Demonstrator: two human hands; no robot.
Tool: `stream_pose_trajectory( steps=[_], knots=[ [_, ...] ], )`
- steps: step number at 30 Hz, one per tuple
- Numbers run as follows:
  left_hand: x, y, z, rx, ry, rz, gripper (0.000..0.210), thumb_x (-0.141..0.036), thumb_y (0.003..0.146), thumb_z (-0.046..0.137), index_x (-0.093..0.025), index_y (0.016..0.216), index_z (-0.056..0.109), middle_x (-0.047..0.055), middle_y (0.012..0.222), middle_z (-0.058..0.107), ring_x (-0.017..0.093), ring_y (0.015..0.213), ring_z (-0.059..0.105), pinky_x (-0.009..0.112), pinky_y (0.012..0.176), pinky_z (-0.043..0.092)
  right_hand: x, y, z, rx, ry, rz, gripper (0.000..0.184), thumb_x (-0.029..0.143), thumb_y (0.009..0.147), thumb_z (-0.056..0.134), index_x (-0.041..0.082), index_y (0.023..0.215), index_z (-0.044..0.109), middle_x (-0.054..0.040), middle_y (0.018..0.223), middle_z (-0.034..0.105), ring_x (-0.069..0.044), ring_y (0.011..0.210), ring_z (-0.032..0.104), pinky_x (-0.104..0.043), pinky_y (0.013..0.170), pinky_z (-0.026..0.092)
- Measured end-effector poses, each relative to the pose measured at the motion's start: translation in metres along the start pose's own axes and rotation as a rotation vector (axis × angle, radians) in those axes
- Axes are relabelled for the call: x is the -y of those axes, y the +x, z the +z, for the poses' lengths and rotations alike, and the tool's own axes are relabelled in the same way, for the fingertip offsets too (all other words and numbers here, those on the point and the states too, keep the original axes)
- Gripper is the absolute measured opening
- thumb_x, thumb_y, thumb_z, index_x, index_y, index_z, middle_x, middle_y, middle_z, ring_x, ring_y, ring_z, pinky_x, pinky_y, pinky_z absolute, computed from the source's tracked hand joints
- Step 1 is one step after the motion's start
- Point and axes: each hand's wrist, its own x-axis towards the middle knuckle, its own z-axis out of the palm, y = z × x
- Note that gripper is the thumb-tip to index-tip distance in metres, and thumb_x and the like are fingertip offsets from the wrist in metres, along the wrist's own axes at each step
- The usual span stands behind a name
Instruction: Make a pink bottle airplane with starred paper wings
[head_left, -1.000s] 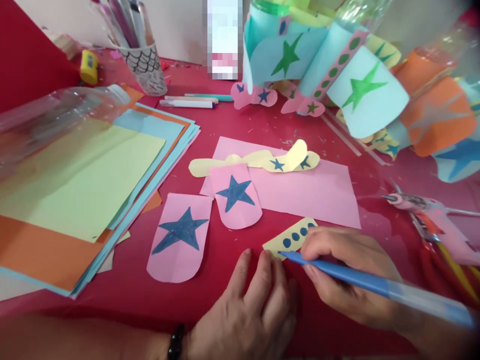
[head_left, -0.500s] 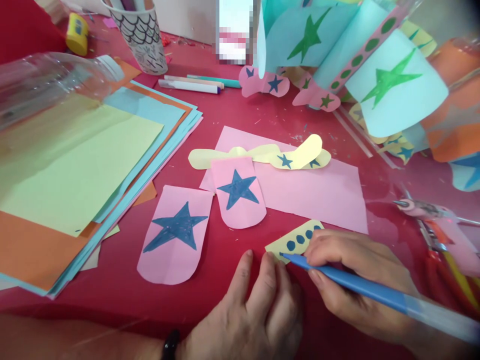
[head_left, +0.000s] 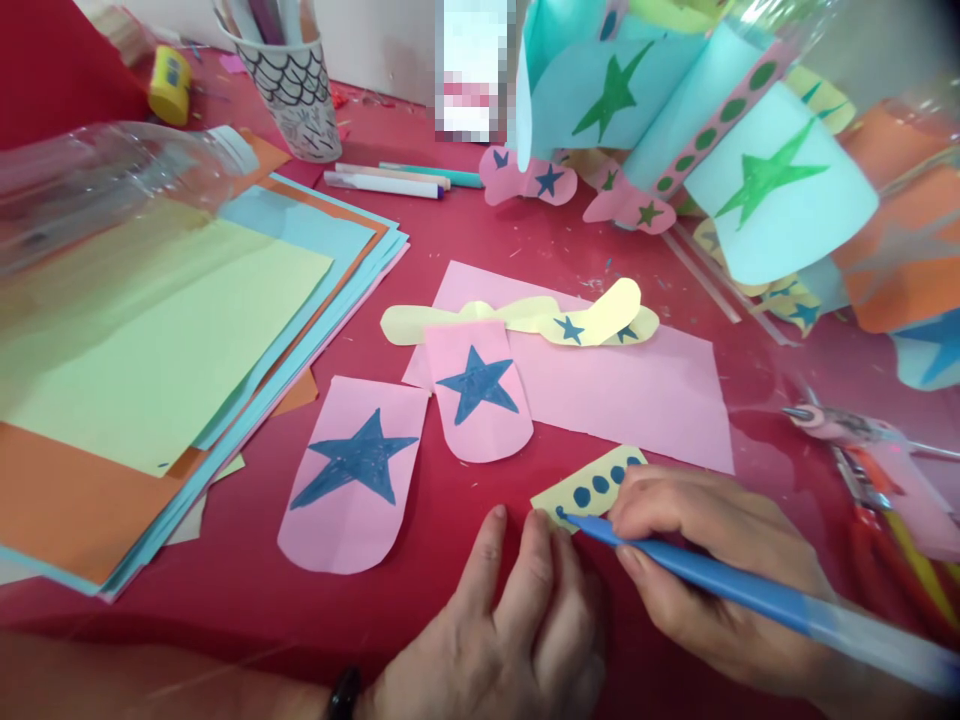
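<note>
My right hand grips a blue felt-tip marker, its tip touching the left end of a small yellow paper strip. A row of blue dots runs along the strip, whose right end is under my right fingers. My left hand lies with fingers spread on the table, a fingertip at the strip's lower left edge. Beyond it lie two pink paper pieces with rounded ends, a larger one and a smaller one, each bearing a blue star. A wavy yellow paper cutout rests behind them on a pink sheet.
Coloured paper sheets are stacked at left, under a clear plastic bottle. Markers and a patterned cup stand behind. Paper rockets with green stars fill the back right. A glue gun and red-handled tool lie right.
The marker tip has made a small blue mark larger at the strip's left end. My left hand stays in place; the whole view has shifted slightly.
</note>
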Motion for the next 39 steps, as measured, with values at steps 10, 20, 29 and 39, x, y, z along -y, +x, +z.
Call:
stream_pose_trajectory(
  steps=[10, 20, 29, 39],
  knots=[
    [-0.0009, -0.0010, 0.0005, 0.000, 0.001, 0.003, 0.038, -0.016, 0.097, 0.040, -0.015, 0.131, 0.059, 0.009, 0.125, 0.064, 0.031, 0.113, 0.064, 0.043, 0.088, 0.061, 0.0015, 0.0039, 0.0002, -0.023, 0.008, 0.020, 0.013, 0.007, 0.084, 0.057, 0.020, 0.085, 0.057, -0.0004, 0.070, 0.067, -0.013, 0.063, 0.064, -0.026, 0.062, 0.052],
    [-0.0021, -0.0025, 0.0025, -0.009, 0.000, 0.006, 0.038, -0.017, 0.098, 0.040, -0.016, 0.131, 0.058, 0.009, 0.126, 0.064, 0.032, 0.114, 0.063, 0.045, 0.089, 0.060, -0.0001, 0.0032, 0.0008, 0.008, 0.048, 0.021, 0.013, 0.007, 0.084, 0.057, 0.019, 0.087, 0.057, -0.0002, 0.069, 0.064, -0.012, 0.062, 0.061, -0.027, 0.059, 0.050],
    [0.0000, -0.0003, 0.0011, -0.002, -0.001, 0.008, 0.036, -0.022, 0.099, 0.042, -0.015, 0.131, 0.059, 0.010, 0.125, 0.064, 0.032, 0.114, 0.063, 0.046, 0.091, 0.059, 0.0005, 0.0013, 0.0000, 0.013, 0.038, 0.006, 0.012, 0.008, 0.084, 0.058, 0.020, 0.088, 0.056, -0.0009, 0.073, 0.066, -0.014, 0.065, 0.063, -0.028, 0.062, 0.050],
    [-0.0082, -0.0027, 0.0031, -0.014, -0.026, -0.083, 0.037, -0.019, 0.100, 0.040, -0.015, 0.131, 0.059, 0.009, 0.126, 0.064, 0.032, 0.117, 0.060, 0.049, 0.095, 0.055, -0.0001, 0.0034, 0.0022, 0.008, 0.086, -0.014, 0.012, 0.009, 0.084, 0.056, 0.020, 0.088, 0.057, -0.0005, 0.069, 0.063, -0.014, 0.059, 0.059, -0.028, 0.057, 0.047]
  ],
)
